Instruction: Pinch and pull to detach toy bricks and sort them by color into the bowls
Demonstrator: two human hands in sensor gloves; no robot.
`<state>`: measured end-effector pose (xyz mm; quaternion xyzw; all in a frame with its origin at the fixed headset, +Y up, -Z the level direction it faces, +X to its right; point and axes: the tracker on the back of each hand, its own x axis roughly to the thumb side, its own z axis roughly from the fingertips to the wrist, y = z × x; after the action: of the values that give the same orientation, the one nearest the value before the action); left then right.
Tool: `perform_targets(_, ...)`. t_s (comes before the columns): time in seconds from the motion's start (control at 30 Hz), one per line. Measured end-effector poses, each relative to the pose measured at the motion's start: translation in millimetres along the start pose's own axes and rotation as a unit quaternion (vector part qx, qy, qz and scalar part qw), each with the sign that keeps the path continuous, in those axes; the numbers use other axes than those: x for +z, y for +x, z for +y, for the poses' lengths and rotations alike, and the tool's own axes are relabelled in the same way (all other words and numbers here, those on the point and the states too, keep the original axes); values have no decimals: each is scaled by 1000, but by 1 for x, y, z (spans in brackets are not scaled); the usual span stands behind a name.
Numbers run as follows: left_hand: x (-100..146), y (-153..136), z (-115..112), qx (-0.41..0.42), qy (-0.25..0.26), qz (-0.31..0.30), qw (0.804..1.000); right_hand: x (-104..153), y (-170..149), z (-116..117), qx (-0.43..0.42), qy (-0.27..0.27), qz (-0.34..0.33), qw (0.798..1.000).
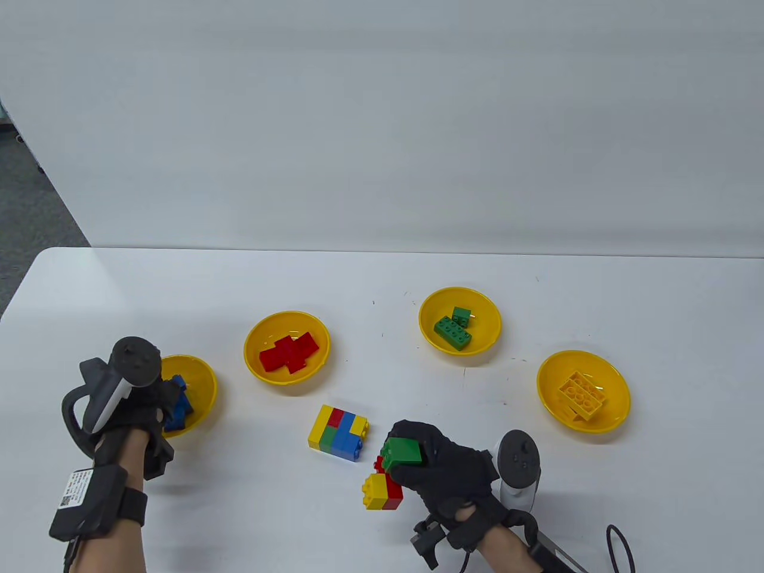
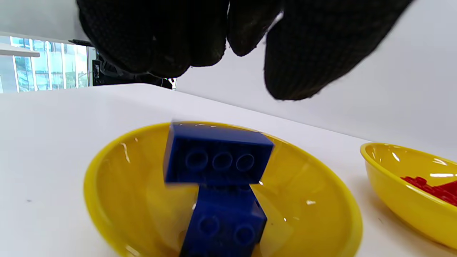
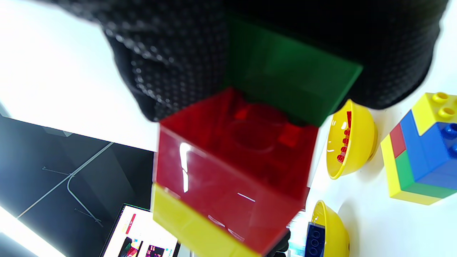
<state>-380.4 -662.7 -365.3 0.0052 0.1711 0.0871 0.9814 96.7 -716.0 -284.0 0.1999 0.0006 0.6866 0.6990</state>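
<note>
Partly sorted: all four bowls hold bricks. My right hand (image 1: 444, 471) clamps the green-red-yellow stack (image 1: 391, 474) at lower centre; my left hand (image 1: 128, 412), fingers seemingly loose, hovers over the blue bowl (image 1: 203, 382). Mixed block (image 1: 338, 432) untouched.

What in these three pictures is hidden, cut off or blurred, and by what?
- Table view: blue bricks in the leftmost bowl, partly behind the left hand.
- Left wrist view: lower blue brick, cut off by the bottom edge.
- Right wrist view: green brick, top hidden by right hand fingers; stack blurred.
</note>
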Motion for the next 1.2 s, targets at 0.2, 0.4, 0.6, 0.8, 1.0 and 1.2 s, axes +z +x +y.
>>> perform_targets(0.2, 36, 21, 27, 79, 56, -78, 992, 1, 0, 1, -24, -8, 6, 1000)
perform_targets(0.4, 102, 77, 15, 225, -7, -278, 934, 2, 0, -1, -118, -30, 26, 992)
perform_targets(0.6, 163, 141, -59, 393, -219, -386, 805, 4, -1, 3, -153, -56, 18, 987)
perform_targets(0.8, 181, 158, -88, 489, -251, -370, 749, 10, -1, 18, -166, -56, 16, 985)
perform_targets(1.0, 183, 149, -82, 526, -190, -385, 734, 13, -4, 29, -185, -31, 31, 982)
perform_targets(1.2, 185, 147, -77, 556, -180, -394, 710, 13, 1, 29, -66, 0, 53, 996)
